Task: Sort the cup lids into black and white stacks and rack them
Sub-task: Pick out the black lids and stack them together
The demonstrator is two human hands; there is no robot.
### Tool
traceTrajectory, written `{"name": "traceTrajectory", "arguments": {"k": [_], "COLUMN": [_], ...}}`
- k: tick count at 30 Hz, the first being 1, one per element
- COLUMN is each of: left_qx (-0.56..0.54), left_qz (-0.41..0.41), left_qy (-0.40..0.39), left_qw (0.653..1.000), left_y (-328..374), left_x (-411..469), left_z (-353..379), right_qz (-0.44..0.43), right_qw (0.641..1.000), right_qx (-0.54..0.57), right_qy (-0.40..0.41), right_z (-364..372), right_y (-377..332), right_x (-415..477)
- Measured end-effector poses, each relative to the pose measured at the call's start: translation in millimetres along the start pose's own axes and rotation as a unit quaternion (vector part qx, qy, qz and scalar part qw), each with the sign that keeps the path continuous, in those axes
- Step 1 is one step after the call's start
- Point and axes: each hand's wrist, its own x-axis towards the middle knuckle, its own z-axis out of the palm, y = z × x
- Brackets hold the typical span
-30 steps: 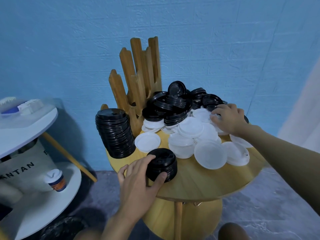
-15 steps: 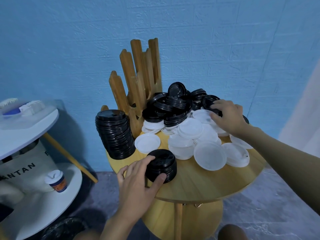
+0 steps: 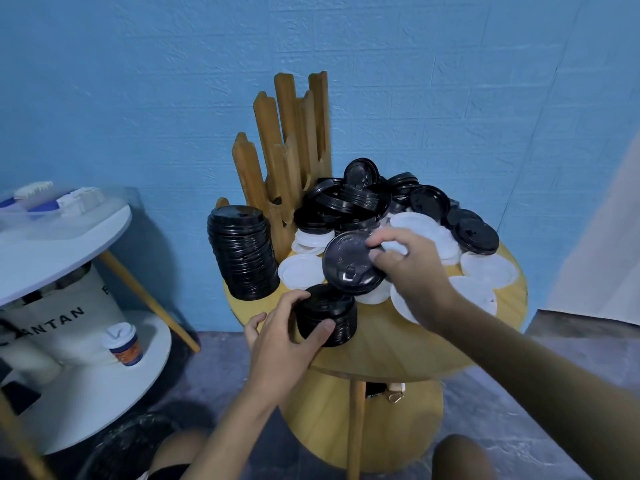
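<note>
— Hands check: what's the left hand (image 3: 284, 337) on, and the right hand (image 3: 412, 271)?
— left hand is wrapped round the short stack (image 3: 327, 315) of black lids at the near edge of the worktop (image 3: 415, 344). right hand pinches one black lid (image 3: 349, 265), tilted, just above that stack.
— ok and everything else, big to small?
— round wood worktop. wood rack (image 3: 287, 157) stands at the back. tall stack (image 3: 240, 251) of black ones just left of it. loose black pile (image 3: 360, 199) right of the rack, and white lids (image 3: 485, 271) lie flat in front of the pile, some under the right hand.
</note>
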Motion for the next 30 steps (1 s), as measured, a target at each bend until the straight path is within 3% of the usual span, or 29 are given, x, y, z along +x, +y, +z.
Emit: {"name": "traceTrajectory", "arguments": {"k": [4, 10, 16, 19, 23, 26, 30], "left_qx": [-0.036, -0.033, -0.018, -0.019, -0.007, 0.020, 0.036], "left_qz": [-0.026, -0.042, 0.012, 0.012, 0.036, 0.081, 0.085], "left_qy": [-0.009, -0.012, -0.025, -0.019, -0.025, -0.017, -0.003], "left_qw": [0.999, 0.999, 0.999, 1.000, 0.999, 0.996, 0.996], "left_y": [-3, -2, 2, 4, 5, -1, -3], "left_x": [0, 0, -6, -9, -10, -9, -9], "left_z": [-3, -6, -8, -8, -8, -5, -1], "right_qz": [0.077, 0.009, -0.033, -0.076, -0.070, -0.023, 0.078], "right_qw": [0.992, 0.942, 0.917, 0.929, 0.950, 0.923, 0.866], "right_qx": [-0.081, -0.253, -0.301, -0.307, -0.303, -0.372, -0.473], "right_qy": [-0.064, -0.220, -0.260, -0.194, 0.002, 0.100, 0.142], "right_z": [19, 24, 24, 13, -33, -87, -138], "right_y": [12, 22, 13, 17, 33, 51, 77], "right_x": [-5, -11, -21, -14, 19, 51, 81]}}
